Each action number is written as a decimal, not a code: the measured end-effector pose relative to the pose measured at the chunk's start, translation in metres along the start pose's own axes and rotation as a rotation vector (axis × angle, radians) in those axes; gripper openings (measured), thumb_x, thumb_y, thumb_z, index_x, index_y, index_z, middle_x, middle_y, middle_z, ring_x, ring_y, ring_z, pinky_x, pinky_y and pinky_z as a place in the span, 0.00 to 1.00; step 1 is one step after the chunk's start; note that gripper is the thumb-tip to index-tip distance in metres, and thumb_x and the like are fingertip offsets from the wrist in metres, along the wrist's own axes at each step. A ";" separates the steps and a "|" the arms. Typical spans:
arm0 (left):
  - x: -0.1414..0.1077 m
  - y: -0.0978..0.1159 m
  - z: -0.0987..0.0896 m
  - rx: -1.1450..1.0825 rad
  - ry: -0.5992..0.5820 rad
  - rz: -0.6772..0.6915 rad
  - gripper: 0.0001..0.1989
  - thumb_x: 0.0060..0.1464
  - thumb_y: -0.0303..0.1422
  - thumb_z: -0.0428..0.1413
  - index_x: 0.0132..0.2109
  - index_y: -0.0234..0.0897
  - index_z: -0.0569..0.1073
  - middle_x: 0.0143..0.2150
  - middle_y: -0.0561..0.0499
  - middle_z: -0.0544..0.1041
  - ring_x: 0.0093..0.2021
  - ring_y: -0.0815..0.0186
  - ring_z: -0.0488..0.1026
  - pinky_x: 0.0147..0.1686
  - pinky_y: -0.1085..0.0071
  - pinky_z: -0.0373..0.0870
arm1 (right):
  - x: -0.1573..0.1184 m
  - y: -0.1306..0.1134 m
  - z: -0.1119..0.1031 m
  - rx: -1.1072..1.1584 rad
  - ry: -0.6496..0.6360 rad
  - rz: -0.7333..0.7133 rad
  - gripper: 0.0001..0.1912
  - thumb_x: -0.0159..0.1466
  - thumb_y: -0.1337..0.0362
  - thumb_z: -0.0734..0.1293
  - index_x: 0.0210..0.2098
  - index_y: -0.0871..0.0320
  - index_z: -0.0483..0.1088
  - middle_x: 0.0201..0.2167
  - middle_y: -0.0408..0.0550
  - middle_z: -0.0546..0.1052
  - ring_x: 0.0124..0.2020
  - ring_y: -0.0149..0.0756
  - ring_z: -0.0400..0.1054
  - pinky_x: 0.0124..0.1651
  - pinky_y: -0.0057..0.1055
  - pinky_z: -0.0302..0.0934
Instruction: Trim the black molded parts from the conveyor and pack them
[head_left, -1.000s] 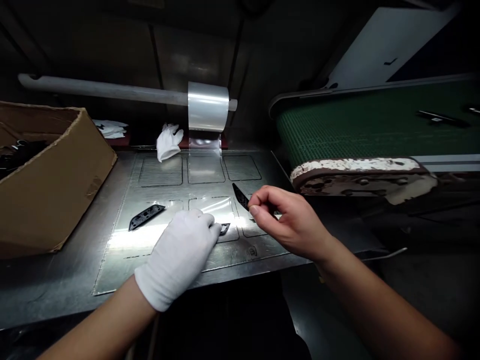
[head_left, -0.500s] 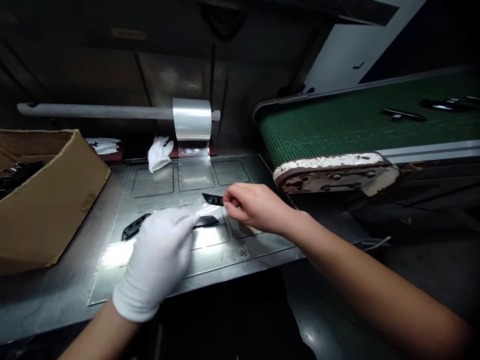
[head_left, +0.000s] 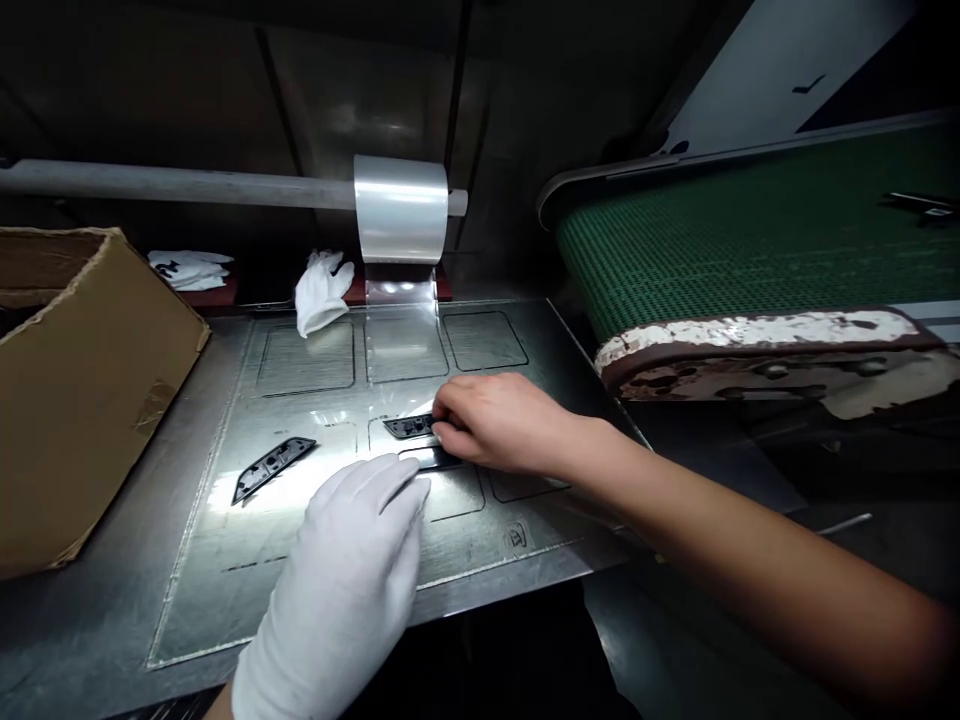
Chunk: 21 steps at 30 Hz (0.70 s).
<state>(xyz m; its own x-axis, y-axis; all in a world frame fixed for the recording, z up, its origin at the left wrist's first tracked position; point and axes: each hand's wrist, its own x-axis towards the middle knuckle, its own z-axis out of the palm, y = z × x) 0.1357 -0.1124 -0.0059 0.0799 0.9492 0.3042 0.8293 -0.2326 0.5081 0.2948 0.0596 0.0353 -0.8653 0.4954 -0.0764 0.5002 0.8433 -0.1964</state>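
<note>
Over the middle of the tabletop (head_left: 97, 620), the bare right hand (head_left: 502, 420) is clamped on the right end of one dark part (head_left: 409, 428), fingers and thumb pinched together, ribbed face showing. Half a second ago this first part stood farther above the second part (head_left: 431, 459); now it has come down just beside it, on the far side, the two nearly parallel. A second ago it was tilted steeply, its tip pointing up and away.

The gloved left hand (head_left: 334, 575) has its fingertips at the left end of the second part, which shows a smooth, shiny face; whether they are closed on it I cannot tell. The third part (head_left: 274, 467) lies slantwise to the left, ribbed face up, on the marked sheet (head_left: 217, 560). The glove half covered it in the previous frame; now it is in full view.

Behind, the roll (head_left: 401, 210) hangs on its pole (head_left: 180, 185), a clear strip (head_left: 405, 345) running down onto the sheet, with a loose glove (head_left: 322, 292) beside it. The box (head_left: 97, 400) stands at left. On the green belt (head_left: 750, 230), fewer dark pieces show than half a second ago.
</note>
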 end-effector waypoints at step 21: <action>0.046 -0.049 -0.047 0.302 -0.126 -0.013 0.10 0.63 0.35 0.60 0.50 0.41 0.81 0.65 0.47 0.72 0.70 0.46 0.60 0.66 0.47 0.67 | -0.046 0.001 0.006 0.062 0.140 0.035 0.22 0.76 0.53 0.54 0.55 0.54 0.75 0.45 0.51 0.79 0.48 0.44 0.70 0.48 0.40 0.62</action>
<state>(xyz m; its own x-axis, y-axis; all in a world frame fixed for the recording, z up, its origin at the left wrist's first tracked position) 0.0727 -0.0671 0.0207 0.1204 0.9749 0.1874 0.9556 -0.1650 0.2440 0.3344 0.0363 0.0325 -0.8323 0.5518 0.0522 0.5229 0.8130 -0.2564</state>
